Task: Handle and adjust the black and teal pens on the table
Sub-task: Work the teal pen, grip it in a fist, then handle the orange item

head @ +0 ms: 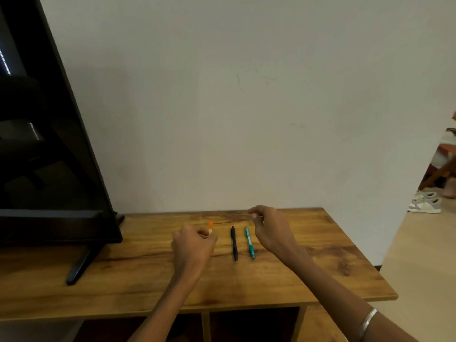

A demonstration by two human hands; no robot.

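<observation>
A black pen (pixel 234 243) and a teal pen (pixel 249 242) lie side by side on the wooden table (pixel 123 287), tips pointing toward me. My left hand (pixel 193 245) is just left of the black pen, fingers curled round an orange and white pen (pixel 210 226) whose end sticks out past the fingers. My right hand (pixel 271 229) hovers just right of the teal pen, fingers loosely curled with nothing in them, not touching either pen.
A large black monitor (pixel 49 149) on a stand with a foot (pixel 79 265) fills the table's left side. A white wall rises right behind the table. Shoes (pixel 425 202) lie on the floor at the far right. Open shelf compartments sit under the tabletop.
</observation>
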